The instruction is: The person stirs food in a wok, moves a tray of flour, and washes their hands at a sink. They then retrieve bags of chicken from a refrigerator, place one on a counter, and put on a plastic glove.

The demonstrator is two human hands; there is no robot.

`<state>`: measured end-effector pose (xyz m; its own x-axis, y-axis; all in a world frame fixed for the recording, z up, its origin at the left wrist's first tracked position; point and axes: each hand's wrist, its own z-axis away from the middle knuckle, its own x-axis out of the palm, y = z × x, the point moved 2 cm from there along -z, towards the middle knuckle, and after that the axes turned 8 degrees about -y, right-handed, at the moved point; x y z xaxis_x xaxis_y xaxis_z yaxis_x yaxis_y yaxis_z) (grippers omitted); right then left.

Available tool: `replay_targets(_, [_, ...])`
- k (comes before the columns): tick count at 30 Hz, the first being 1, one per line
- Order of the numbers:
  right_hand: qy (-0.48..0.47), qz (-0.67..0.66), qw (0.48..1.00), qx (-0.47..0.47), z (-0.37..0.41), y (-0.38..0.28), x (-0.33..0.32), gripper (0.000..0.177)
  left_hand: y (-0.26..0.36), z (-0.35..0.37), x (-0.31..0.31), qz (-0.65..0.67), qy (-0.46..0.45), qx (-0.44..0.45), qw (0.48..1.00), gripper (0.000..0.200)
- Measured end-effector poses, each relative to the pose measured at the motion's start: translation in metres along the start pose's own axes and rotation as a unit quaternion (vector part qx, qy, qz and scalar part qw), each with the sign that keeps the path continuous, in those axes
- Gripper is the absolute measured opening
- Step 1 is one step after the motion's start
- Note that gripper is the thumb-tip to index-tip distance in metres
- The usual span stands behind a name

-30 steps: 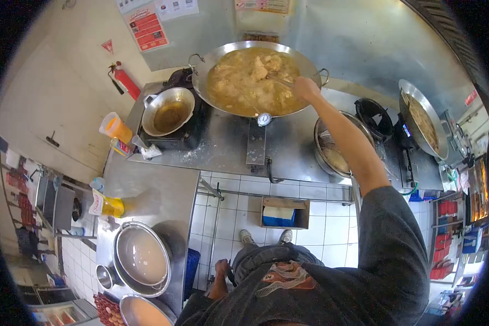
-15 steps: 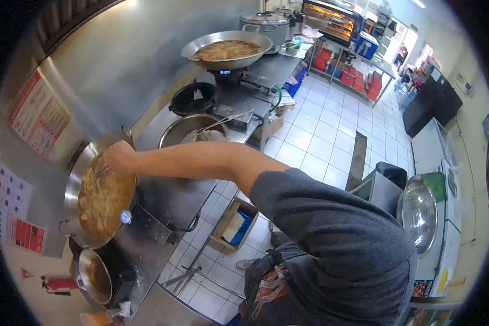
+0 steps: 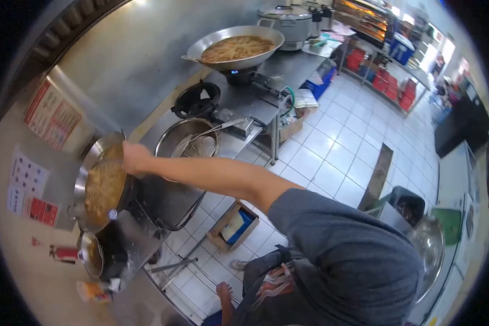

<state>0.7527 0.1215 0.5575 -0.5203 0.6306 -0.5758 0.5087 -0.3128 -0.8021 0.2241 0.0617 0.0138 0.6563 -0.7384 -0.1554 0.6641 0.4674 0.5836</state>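
My right hand point(image 3: 138, 158) reaches across to a wide metal wok point(image 3: 80, 187) on the left. Its fingers are closed on a metal utensil point(image 3: 112, 162), blurred, at the far part of the food frying in oil point(image 3: 104, 190). A round dial thermometer point(image 3: 112, 214) sits at the wok's near rim. My left hand point(image 3: 223, 290) hangs low beside my body, small and blurred, so its finger pose is unclear. Right of the wok, a steel bowl point(image 3: 163, 142) holds a wire whisk or strainer point(image 3: 204, 145).
Another wok of oil point(image 3: 198, 45) stands on a burner at the back. Behind it is a large lidded pot point(image 3: 292, 38). A black basin point(image 3: 180, 106) is nearer. On the floor lie an open carton point(image 3: 214, 238) and a metal frame point(image 3: 171, 265). A bin point(image 3: 408, 191) stands right.
The view has shifted, so most things sit differently in frame. My left hand has come into view at the bottom. More of the whisk or strainer in the bowl shows.
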Motion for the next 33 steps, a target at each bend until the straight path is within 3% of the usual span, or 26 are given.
replay_targets(5, [0.033, 0.069, 0.994, -0.076, 0.057, 0.042, -0.155, 0.051, -0.021, 0.052, 0.107, -0.087, -0.079, -0.038, 0.992, 0.032])
replay_targets(11, [0.143, 0.167, 0.975, -0.044, 0.092, 0.131, -0.365, 0.053, -0.004, 0.029, 0.209, -0.376, -0.162, 0.076, 0.909, 0.030])
replay_targets(15, [0.111, 0.248, 0.961, 0.055, 0.090, 0.188, -0.477, 0.049, 0.006, 0.013, 0.247, -0.412, -0.162, 0.098, 0.891, 0.029])
replay_targets(20, [0.128, 0.466, 0.872, 0.080, 0.065, 0.248, -0.583, 0.049, 0.011, -0.015, 0.286, -0.406, -0.163, 0.125, 0.891, 0.028])
replay_targets(22, [0.092, 0.511, 0.850, 0.094, 0.052, 0.260, -0.613, 0.044, 0.008, -0.021, 0.288, -0.392, -0.158, 0.140, 0.895, 0.028])
replay_targets(24, [-0.018, 0.541, 0.834, 0.107, 0.027, 0.279, -0.641, 0.043, 0.002, -0.027, 0.294, -0.373, -0.154, 0.166, 0.900, 0.027])
replay_targets(27, [-0.050, 0.537, 0.837, 0.090, 0.003, 0.305, -0.669, 0.038, 0.002, -0.038, 0.307, -0.341, -0.143, 0.223, 0.902, 0.027])
replay_targets(32, [-0.107, 0.437, 0.841, 0.301, -0.018, 0.297, -0.674, 0.033, 0.029, -0.014, 0.339, -0.277, -0.057, 0.185, 0.941, 0.023])
replay_targets(33, [-0.140, 0.460, 0.829, 0.286, -0.024, 0.301, -0.676, 0.032, 0.028, -0.007, 0.347, -0.277, -0.051, 0.166, 0.945, 0.024])
